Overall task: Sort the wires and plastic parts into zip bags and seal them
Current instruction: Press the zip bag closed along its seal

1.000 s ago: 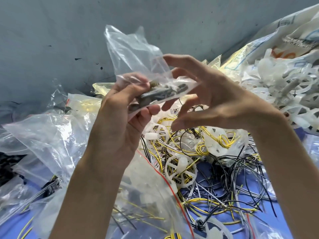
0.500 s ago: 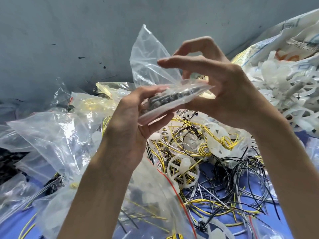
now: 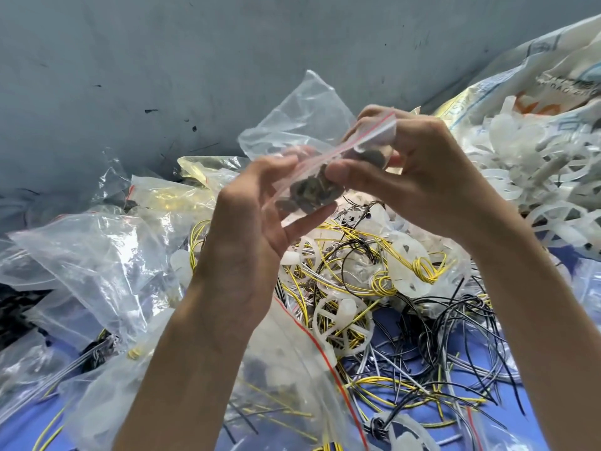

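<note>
Clear zip bag of small dark parts (image 3: 309, 190) was held above the yellow and black wires (image 3: 374, 288) near the far edge of the blue table (image 3: 16, 437), left hand (image 3: 247, 242) gripping it, right hand (image 3: 422, 177) pinching its red seal (image 3: 357, 141), which probably needed even pressing.

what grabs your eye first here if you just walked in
In the centre, the left hand and right hand hold up a small clear zip bag with a red strip, and dark little parts show inside it. Below them a tangle of yellow and black wires sprawls over the blue surface. A heap of white plastic parts piles up at the right.
</note>
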`<state>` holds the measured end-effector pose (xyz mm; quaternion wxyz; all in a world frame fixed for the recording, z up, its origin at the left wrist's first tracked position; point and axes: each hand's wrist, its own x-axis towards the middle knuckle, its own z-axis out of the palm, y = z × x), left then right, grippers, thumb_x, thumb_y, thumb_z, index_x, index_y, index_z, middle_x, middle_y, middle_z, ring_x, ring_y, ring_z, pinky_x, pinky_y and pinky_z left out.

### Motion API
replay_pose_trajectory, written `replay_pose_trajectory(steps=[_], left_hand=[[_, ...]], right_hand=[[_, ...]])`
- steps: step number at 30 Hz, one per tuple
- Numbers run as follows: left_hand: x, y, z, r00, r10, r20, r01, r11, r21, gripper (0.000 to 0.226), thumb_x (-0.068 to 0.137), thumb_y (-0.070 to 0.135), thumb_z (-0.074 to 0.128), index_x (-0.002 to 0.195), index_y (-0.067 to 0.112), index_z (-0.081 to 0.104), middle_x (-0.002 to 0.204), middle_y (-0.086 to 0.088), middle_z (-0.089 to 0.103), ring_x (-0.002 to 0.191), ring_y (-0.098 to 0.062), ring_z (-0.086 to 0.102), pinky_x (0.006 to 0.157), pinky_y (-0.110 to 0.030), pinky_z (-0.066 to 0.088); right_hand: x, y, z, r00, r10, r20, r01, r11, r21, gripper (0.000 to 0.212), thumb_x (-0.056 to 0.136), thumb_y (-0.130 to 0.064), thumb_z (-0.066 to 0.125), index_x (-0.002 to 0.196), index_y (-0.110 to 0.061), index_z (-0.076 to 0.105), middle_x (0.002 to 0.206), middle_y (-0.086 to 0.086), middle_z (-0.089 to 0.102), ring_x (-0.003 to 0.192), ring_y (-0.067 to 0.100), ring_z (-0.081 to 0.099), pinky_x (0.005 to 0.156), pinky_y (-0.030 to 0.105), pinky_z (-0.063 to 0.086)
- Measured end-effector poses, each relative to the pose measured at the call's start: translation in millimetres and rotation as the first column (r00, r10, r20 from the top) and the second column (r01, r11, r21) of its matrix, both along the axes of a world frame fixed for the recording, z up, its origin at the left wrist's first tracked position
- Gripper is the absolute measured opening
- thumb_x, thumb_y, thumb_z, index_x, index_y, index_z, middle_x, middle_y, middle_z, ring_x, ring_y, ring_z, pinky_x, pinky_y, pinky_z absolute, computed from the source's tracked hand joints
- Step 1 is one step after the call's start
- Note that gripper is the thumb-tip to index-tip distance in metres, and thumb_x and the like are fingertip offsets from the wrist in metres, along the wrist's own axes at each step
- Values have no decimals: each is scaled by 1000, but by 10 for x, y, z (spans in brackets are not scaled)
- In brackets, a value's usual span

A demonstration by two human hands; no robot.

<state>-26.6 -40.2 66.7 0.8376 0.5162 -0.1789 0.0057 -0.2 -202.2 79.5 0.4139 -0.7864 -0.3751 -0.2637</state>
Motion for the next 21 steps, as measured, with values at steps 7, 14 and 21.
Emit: replay_pose_trajectory(steps=[7, 14, 21], left_hand=[[-29, -25, 25, 983, 78, 166, -114, 969, 220, 32, 76, 21, 63, 107, 13, 60, 89, 3, 73, 85, -13, 71, 67, -21, 54], [-75, -54, 27, 966, 204, 158, -230, 959, 165, 18, 82, 14, 66, 92, 8, 52, 73, -4, 71, 64, -22, 71, 54, -23, 54], [-54, -19, 57, 993, 112, 36, -114, 992, 56, 21, 92, 4, 47, 110, -7, 48, 60, -1, 66, 46, -14, 62, 45, -17, 50]], right_hand=[[10, -16, 12, 989, -121, -84, 130, 986, 108, 58, 83, -46, 62, 67, 9, 57, 53, 14, 34, 52, 15, 32, 48, 38, 23], [0, -39, 9, 973, 48, -227, -17, 990, 137, 26, 79, -41, 65, 90, -17, 60, 83, 2, 64, 71, 19, 64, 59, 34, 53], [-1, -64, -15, 945, 260, -197, -245, 965, 95, 87, 73, -32, 78, 143, -37, 25, 137, -1, 42, 108, 26, 60, 78, 43, 58]])
